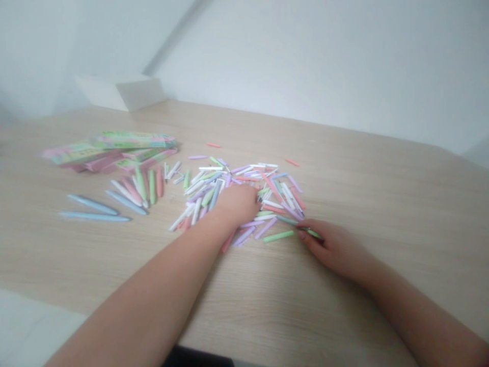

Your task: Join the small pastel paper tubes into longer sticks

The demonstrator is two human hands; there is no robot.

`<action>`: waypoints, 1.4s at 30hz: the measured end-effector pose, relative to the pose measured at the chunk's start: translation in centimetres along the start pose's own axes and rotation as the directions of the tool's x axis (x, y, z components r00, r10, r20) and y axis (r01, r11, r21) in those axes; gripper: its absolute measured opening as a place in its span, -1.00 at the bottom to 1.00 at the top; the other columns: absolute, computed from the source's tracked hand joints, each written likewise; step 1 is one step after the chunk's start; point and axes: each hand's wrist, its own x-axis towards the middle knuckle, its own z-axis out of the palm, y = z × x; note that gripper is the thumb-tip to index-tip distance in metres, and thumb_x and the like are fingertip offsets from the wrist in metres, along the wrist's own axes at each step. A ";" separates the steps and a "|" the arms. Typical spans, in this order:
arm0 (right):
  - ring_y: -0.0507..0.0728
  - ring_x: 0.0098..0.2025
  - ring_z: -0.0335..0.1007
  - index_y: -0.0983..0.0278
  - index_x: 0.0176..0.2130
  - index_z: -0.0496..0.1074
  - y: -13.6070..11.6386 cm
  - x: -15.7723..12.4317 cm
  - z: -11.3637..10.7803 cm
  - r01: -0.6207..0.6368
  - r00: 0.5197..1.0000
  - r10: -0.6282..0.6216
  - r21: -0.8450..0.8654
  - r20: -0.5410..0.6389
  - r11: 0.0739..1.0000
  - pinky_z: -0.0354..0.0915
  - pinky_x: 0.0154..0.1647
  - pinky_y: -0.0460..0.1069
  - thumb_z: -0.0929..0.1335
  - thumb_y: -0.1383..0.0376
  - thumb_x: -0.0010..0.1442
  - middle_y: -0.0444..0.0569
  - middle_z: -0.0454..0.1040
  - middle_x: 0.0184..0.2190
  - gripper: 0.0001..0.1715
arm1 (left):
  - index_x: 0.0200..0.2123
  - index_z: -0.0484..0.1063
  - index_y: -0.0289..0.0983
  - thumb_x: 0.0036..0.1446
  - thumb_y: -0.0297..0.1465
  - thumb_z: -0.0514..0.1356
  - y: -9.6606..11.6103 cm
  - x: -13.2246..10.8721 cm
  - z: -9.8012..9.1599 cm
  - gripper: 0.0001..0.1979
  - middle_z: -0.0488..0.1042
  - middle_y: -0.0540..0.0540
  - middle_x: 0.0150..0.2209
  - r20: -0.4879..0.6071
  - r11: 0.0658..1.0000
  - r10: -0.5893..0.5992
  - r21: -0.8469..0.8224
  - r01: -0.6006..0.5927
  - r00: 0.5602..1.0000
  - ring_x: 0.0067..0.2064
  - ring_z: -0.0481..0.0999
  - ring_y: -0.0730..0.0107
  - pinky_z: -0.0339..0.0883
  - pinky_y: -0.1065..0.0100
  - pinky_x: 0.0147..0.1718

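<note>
A heap of several pastel pen parts (244, 191), white, pink, green, lilac and blue, lies in the middle of the wooden table (382, 204). My left hand (237, 205) rests on the heap with its fingers curled down into the pieces; what they hold is hidden. At the heap's right edge my right hand (328, 245) pinches a green pen piece (311, 233) between thumb and fingers. Another green piece (278, 236) lies just left of that hand.
Several whole pens lie in a row at the left: blue pens (93, 210), then pink and green pens (143, 187). Flat pastel packages (110, 150) are stacked behind them. A white box (122, 92) stands at the back left against the wall.
</note>
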 end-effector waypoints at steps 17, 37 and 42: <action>0.27 -0.02 0.55 0.10 0.10 0.49 0.7 0.0 -0.1 -0.034 0.999 0.035 0.045 -0.021 0.998 0.42 -0.02 0.15 0.24 0.08 0.40 -0.03 0.62 -0.01 -0.60 | -0.17 0.55 -0.18 0.25 -0.19 0.07 -0.3 -0.2 0.2 -0.70 0.61 -0.17 -0.12 -0.060 1.000 0.003 -0.029 -0.005 0.998 -0.09 0.60 0.10 0.48 0.15 -0.10; 0.28 -0.05 0.56 0.13 0.05 0.51 0.8 0.0 -0.3 -0.001 1.000 0.002 0.071 -0.021 0.997 0.44 -0.05 0.16 0.26 0.10 0.41 0.02 0.63 -0.04 -0.64 | -0.10 0.58 -0.24 0.25 -0.32 0.07 -0.1 -0.4 0.3 -0.69 0.59 -0.26 -0.05 -0.046 0.995 -0.052 0.084 0.055 0.998 0.01 0.58 0.05 0.46 0.13 -0.02; 0.28 -0.03 0.56 0.10 0.06 0.52 0.8 0.0 -0.2 -0.009 1.000 0.010 0.075 -0.016 0.997 0.44 -0.02 0.17 0.26 0.09 0.40 -0.01 0.63 -0.01 -0.63 | -0.06 0.58 -0.23 0.23 -0.45 0.07 0.6 -0.5 -0.2 -0.67 0.60 -0.28 -0.06 0.035 0.988 -0.082 0.133 0.076 0.996 -0.02 0.59 0.03 0.47 0.12 -0.07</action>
